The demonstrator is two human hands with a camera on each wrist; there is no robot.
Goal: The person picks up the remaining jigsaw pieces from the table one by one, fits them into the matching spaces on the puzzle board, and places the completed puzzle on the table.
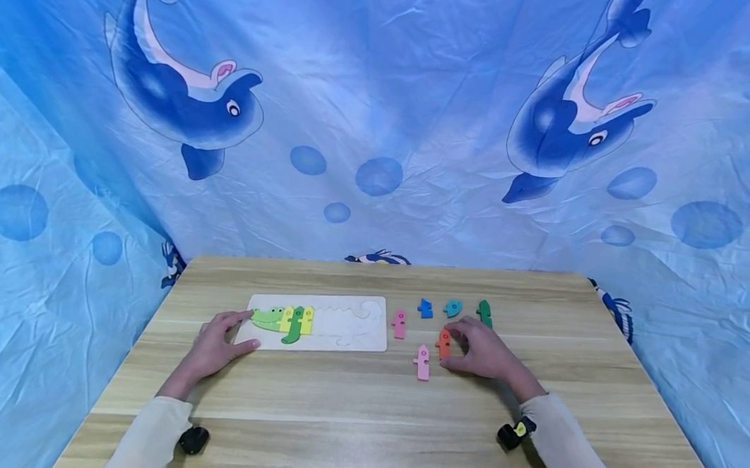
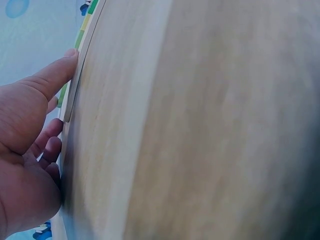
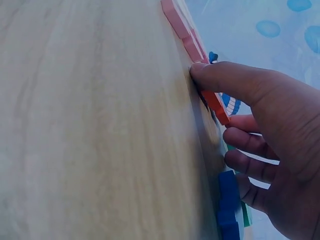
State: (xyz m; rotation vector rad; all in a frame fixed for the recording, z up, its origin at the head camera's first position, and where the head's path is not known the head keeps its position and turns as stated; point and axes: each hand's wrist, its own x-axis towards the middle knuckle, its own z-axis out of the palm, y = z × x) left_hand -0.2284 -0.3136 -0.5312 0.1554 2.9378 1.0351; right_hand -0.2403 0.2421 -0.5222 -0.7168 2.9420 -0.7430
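A white puzzle board (image 1: 344,340) lies on the table with a green crocodile head (image 1: 267,319), yellow pieces (image 1: 307,321) and a green piece with a leg (image 1: 296,325) set in its left part. My left hand (image 1: 215,342) rests at the board's left end, thumb on the front edge and index finger by the crocodile head. To the right of the board, my right hand (image 1: 485,349) pinches an orange puzzle piece (image 1: 443,344) lengthwise between thumb and index finger. In the right wrist view a blue piece (image 3: 228,205) lies beneath the other fingers.
Two pink pieces (image 1: 398,324) lie between the board and my right hand, one nearer me. Behind are a small blue piece (image 1: 425,308), a teal piece (image 1: 452,308) and a dark green piece (image 1: 485,312). Blue dolphin-print cloth (image 1: 381,121) surrounds the wooden table (image 1: 339,423).
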